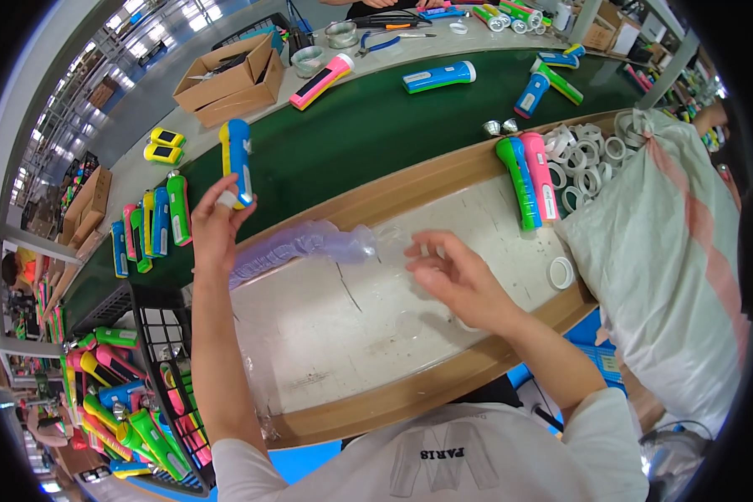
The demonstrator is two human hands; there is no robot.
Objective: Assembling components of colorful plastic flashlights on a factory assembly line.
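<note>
My left hand (217, 222) grips the lower end of a blue and yellow flashlight (237, 159), held upright over the green belt. A small white band shows at its fingers. My right hand (456, 276) hovers above the shallow tray (309, 360), its fingers loosely curled and apart, with nothing visible in them. Between the hands lies a long row of nested, clear purplish plastic pieces (309, 241), partly behind my left forearm. Clear plastic film (393, 243) is near my right fingertips. At the tray's right end lie a green and blue flashlight (519, 184) and a pink one (540, 176).
White rings (581, 163) are heaped beside a big woven sack (657, 243) on the right. A black crate (163, 343) of flashlights stands at lower left. More flashlights (169, 209) line the green belt (335, 134). Beyond are a cardboard box (230, 79) and blue-handled pliers (376, 43).
</note>
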